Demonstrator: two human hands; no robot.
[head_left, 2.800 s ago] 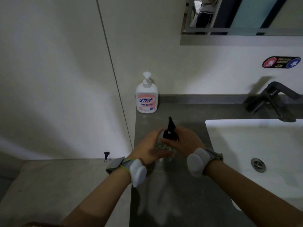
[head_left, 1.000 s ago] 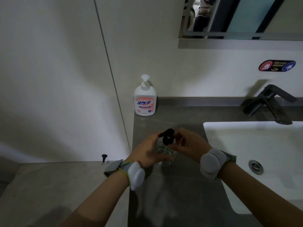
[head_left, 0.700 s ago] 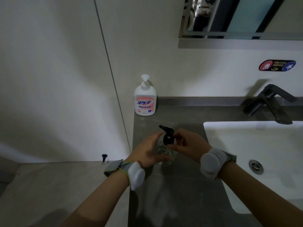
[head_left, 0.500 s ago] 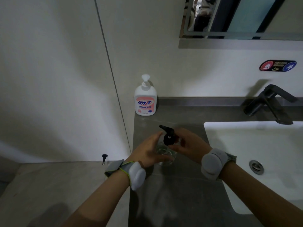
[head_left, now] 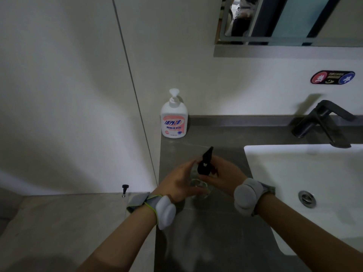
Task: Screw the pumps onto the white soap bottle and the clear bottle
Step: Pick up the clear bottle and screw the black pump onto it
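A clear bottle [head_left: 200, 188] stands on the grey counter [head_left: 216, 222] between both hands. My left hand [head_left: 179, 182] wraps around its left side and holds it. A black pump [head_left: 204, 163] sits on top of the bottle, its nozzle pointing up and away to the right. My right hand [head_left: 224, 176] grips the pump's collar from the right. The white soap bottle [head_left: 174, 122] with a pink label stands at the back left of the counter against the wall, its white pump on top.
A white sink basin [head_left: 306, 173] with a metal drain [head_left: 306, 199] fills the right side. A black faucet [head_left: 322, 122] stands behind it. A mirror [head_left: 284, 20] hangs above. Left of the counter, a lower floor area holds a small black door stop [head_left: 124, 190].
The black pump has turned on the clear bottle: its nozzle swung from pointing left to pointing up and to the right. My right hand shifted its grip on the collar. The left hand stayed put.
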